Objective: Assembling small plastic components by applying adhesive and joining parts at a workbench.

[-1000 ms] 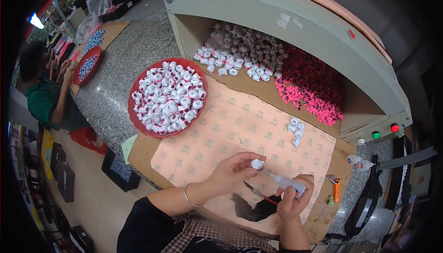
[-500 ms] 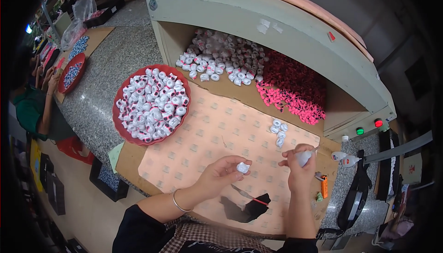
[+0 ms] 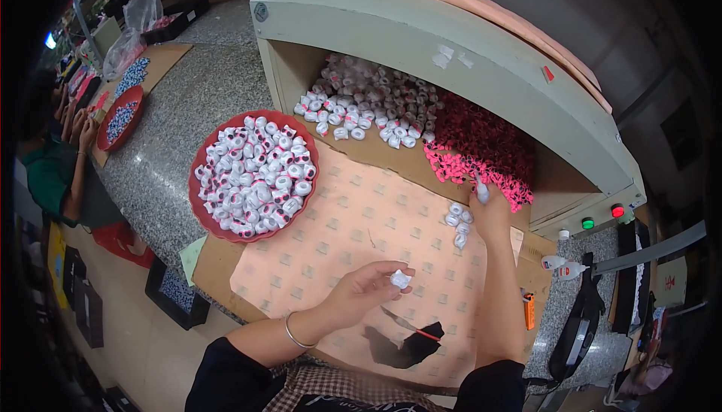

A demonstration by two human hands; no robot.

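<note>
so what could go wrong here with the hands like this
The right hand reaches over the small row of white pieces toward the pink pile; its wrist could scatter them. The left hand pinches a white piece only at the fingertips, so it might drop. The red tray looks heaped and could spill if bumped.

A speckled grey stone table [image 3: 188, 111] runs along a workshop. A pale green metal cabinet [image 3: 451, 43] stands on it, open at the front. Pale floor [image 3: 143, 344] lies below, with dark crates [image 3: 177, 295].
</note>
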